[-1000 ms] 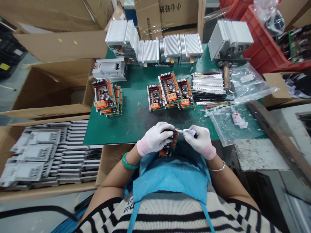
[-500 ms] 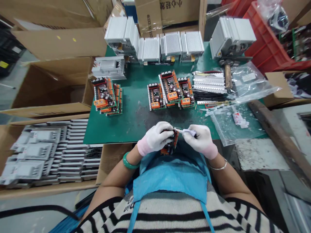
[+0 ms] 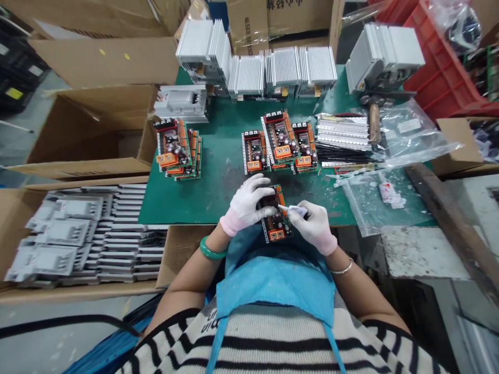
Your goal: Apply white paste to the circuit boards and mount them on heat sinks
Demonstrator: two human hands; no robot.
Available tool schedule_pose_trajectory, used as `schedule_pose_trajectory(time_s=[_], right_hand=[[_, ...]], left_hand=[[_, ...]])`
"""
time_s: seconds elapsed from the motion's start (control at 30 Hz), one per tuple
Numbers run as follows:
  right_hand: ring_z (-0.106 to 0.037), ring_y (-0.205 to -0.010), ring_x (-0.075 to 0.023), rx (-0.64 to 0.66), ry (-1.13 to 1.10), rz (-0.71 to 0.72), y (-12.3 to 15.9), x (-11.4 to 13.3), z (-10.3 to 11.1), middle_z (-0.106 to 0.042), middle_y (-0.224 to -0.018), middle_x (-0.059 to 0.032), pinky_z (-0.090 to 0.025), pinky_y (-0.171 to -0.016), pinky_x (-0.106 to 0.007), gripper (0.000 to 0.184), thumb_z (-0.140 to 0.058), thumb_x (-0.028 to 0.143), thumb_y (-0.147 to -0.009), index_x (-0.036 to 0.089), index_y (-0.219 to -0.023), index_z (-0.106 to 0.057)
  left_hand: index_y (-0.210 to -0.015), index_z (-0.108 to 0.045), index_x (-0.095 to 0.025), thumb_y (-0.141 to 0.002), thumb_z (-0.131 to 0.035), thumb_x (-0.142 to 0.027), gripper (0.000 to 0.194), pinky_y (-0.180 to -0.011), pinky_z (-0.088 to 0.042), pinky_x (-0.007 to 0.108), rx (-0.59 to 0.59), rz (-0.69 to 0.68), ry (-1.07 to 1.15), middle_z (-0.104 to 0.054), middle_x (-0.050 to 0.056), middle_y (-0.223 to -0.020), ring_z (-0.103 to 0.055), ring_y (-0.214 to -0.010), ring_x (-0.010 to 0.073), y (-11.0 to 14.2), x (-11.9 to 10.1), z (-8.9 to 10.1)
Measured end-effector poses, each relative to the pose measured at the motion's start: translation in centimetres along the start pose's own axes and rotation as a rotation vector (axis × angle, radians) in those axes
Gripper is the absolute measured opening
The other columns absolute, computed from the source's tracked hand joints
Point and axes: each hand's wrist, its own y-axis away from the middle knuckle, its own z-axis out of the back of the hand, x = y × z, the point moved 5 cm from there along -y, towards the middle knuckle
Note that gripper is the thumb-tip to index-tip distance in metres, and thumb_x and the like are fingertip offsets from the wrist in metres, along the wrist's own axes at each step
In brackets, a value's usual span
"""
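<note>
My left hand (image 3: pixel 250 201), in a white glove, grips the upper left part of a circuit board (image 3: pixel 277 221) at the table's front edge. The board's face with its orange blocks is turned up, and the fingers cover part of it. In my gloved right hand (image 3: pixel 312 223) is a small glue tube (image 3: pixel 297 210) with a thin white nozzle. Its nozzle tip points left over the board; whether it touches cannot be made out. Just beyond the hands lie several more circuit boards (image 3: pixel 281 140), some stacked.
Another stack of boards (image 3: pixel 175 148) lies on the green table (image 3: pixel 218 150) at left. Finned heat sinks (image 3: pixel 247 75) line the back. Metal strips (image 3: pixel 343 132), a hammer (image 3: pixel 374 122) and plastic bags (image 3: pixel 366 200) lie right. Cardboard boxes (image 3: pixel 93 132) stand left, a red crate (image 3: pixel 436 67) back right.
The board has turned from tilted on edge to face-up, showing more of its surface. My left hand has risen slightly with fingers more spread; the tube's nozzle has moved over the board's middle.
</note>
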Motion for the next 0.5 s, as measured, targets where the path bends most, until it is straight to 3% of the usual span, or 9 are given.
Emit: schedule_pose_trajectory(time_s=[0.13, 0.3, 0.5], right_hand=[[-0.037, -0.047, -0.0071, 0.007, 0.122, 0.048, -0.3, 0.4, -0.5, -0.041, -0.047, 0.006, -0.027, -0.048, -0.022, 0.038, -0.058, 0.039, -0.083, 0.02, -0.053, -0.042], [-0.038, -0.046, -0.0075, 0.026, 0.186, 0.061, -0.9, 1.0, -0.9, -0.043, -0.046, 0.0055, -0.027, -0.048, -0.023, 0.038, -0.057, 0.039, -0.082, 0.02, -0.053, -0.042], [-0.039, -0.046, -0.0084, 0.02, 0.223, 0.06, -1.4, 1.4, -1.1, -0.045, -0.047, 0.0046, -0.028, -0.05, -0.024, 0.034, -0.056, 0.037, -0.081, 0.021, -0.053, -0.044]], left_hand=[[-0.121, -0.06, -0.018, -0.079, -0.06, -0.072, 0.069, -0.112, -0.037, 0.06, 0.114, -0.163, 0.027, -0.045, 0.02, -0.145, -0.03, -0.143, 0.041, 0.8, -0.1, -0.8], [-0.122, -0.058, -0.017, -0.078, -0.058, -0.074, 0.072, -0.112, -0.037, 0.062, 0.176, -0.151, 0.058, -0.041, 0.022, -0.148, -0.028, -0.144, 0.0414, 0.6, 0.2, -1.6], [-0.114, -0.058, -0.016, -0.076, -0.059, -0.074, 0.07, -0.113, -0.037, 0.061, 0.133, -0.159, 0.122, -0.045, 0.022, -0.145, -0.031, -0.144, 0.0403, 0.4, 0.2, -1.6]])
